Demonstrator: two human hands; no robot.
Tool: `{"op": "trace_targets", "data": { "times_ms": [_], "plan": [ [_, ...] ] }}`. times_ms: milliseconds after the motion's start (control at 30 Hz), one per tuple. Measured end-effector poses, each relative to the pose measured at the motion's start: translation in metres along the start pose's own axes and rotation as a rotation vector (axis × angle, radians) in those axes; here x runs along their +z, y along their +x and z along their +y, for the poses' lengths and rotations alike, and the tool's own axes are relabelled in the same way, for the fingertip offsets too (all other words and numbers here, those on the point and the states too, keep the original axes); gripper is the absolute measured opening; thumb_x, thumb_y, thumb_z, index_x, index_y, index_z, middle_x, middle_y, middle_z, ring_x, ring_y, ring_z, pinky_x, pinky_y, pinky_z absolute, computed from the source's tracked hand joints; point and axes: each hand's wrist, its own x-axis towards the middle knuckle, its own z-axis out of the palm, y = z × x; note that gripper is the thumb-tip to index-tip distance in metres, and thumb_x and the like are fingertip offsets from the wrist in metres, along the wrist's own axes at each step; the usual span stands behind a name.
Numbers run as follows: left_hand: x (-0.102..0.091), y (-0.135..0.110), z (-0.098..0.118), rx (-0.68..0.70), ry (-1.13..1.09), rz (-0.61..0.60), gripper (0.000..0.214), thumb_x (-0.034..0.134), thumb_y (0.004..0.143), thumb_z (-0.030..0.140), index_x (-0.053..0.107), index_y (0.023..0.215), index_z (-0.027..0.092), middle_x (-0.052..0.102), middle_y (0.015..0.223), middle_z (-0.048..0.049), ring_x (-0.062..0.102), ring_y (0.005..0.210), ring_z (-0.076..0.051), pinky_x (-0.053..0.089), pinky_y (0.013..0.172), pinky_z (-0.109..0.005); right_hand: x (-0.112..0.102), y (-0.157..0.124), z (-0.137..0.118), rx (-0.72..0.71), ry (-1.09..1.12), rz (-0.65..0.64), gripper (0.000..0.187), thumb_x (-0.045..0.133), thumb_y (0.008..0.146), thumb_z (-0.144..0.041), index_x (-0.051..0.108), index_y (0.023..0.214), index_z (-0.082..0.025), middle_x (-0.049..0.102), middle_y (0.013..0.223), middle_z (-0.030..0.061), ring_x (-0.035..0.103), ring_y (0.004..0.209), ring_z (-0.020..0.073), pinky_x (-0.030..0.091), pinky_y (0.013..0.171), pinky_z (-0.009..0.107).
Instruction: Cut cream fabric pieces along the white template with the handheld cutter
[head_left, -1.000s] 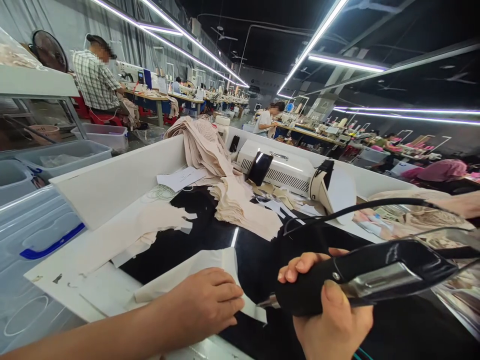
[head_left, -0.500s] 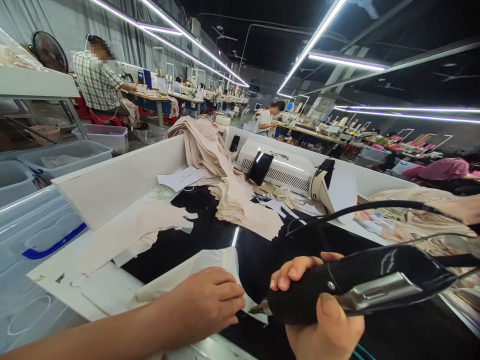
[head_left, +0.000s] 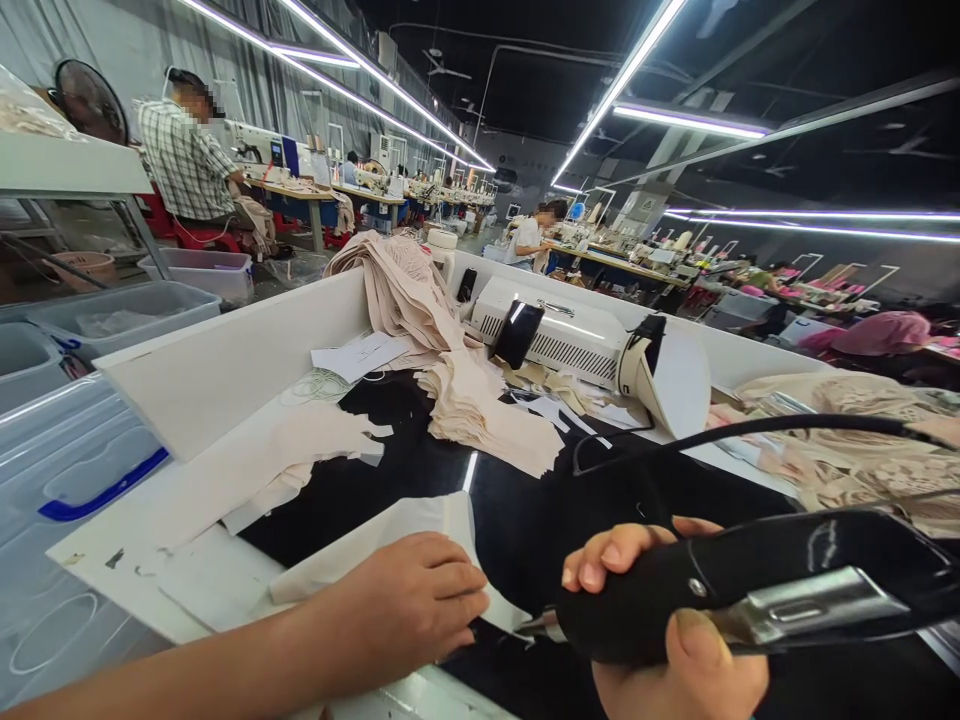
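Note:
My left hand (head_left: 424,605) presses down on a cream fabric piece (head_left: 420,520), its fingers bent and close together; the thumb is hidden. The fabric lies over the near edge of a black tabletop (head_left: 525,520), with a narrow tip reaching right. In my right hand (head_left: 675,640) is a black corded hand tool (head_left: 757,580) with a silver metal lever on its side. My fingers wrap over its body and my thumb rests against its near side. Its metal tip points left, beside the fabric's narrow end; whether they touch is hard to tell.
Stacked cream fabric pieces (head_left: 487,410) lie beyond my hands, with more cut pieces (head_left: 247,460) at left. A white lamp-like machine (head_left: 555,335) and a phone (head_left: 517,333) sit at the back. Low white walls (head_left: 240,355) border the table. A cable (head_left: 750,425) loops at right.
My right hand and the tool have moved right, farther from my left hand. The left hand and the fabric stay nearly where they were.

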Motion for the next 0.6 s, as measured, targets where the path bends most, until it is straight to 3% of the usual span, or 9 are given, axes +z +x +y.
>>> {"op": "trace_targets", "data": {
  "times_ms": [100, 300, 467, 600],
  "plan": [
    [-0.003, 0.0, 0.001, 0.0, -0.025, -0.004, 0.023, 0.065, 0.105, 0.025, 0.063, 0.124, 0.013, 0.072, 0.119, -0.0046, 0.066, 0.109, -0.018, 0.05, 0.107, -0.033, 0.001, 0.0, -0.003, 0.021, -0.035, -0.035, 0.038, 0.083, 0.081, -0.041, 0.062, 0.111, -0.028, 0.067, 0.071, -0.0036, 0.062, 0.057, 0.0153, 0.059, 0.049, 0.031],
    [-0.016, -0.007, -0.005, -0.107, -0.14, 0.117, 0.025, 0.057, 0.108, 0.024, 0.064, 0.13, 0.015, 0.069, 0.133, -0.0072, 0.063, 0.124, -0.021, 0.05, 0.111, -0.034, -0.005, 0.01, 0.001, -0.034, -0.036, -0.043, 0.037, 0.082, 0.082, -0.038, 0.062, 0.11, -0.026, 0.067, 0.074, -0.0028, 0.063, 0.057, 0.0146, 0.059, 0.05, 0.03],
    [-0.025, -0.018, -0.016, -0.114, -0.128, 0.098, 0.027, 0.042, 0.113, 0.02, 0.068, 0.119, 0.017, 0.074, 0.119, -0.0059, 0.068, 0.109, -0.021, 0.055, 0.101, -0.035, -0.015, 0.028, 0.013, -0.05, -0.077, 0.001, 0.032, 0.075, 0.085, -0.03, 0.059, 0.112, -0.027, 0.067, 0.076, -0.0035, 0.063, 0.058, 0.0148, 0.058, 0.052, 0.032],
    [-0.027, -0.022, -0.007, -0.142, -0.142, 0.047, 0.02, 0.05, 0.109, 0.017, 0.068, 0.116, 0.02, 0.073, 0.112, -0.0028, 0.067, 0.098, -0.02, 0.056, 0.09, -0.032, -0.018, 0.037, 0.021, -0.047, -0.078, 0.038, 0.032, 0.074, 0.086, -0.029, 0.058, 0.113, -0.027, 0.067, 0.078, -0.0042, 0.063, 0.058, 0.0148, 0.057, 0.053, 0.032]
  ]
}}
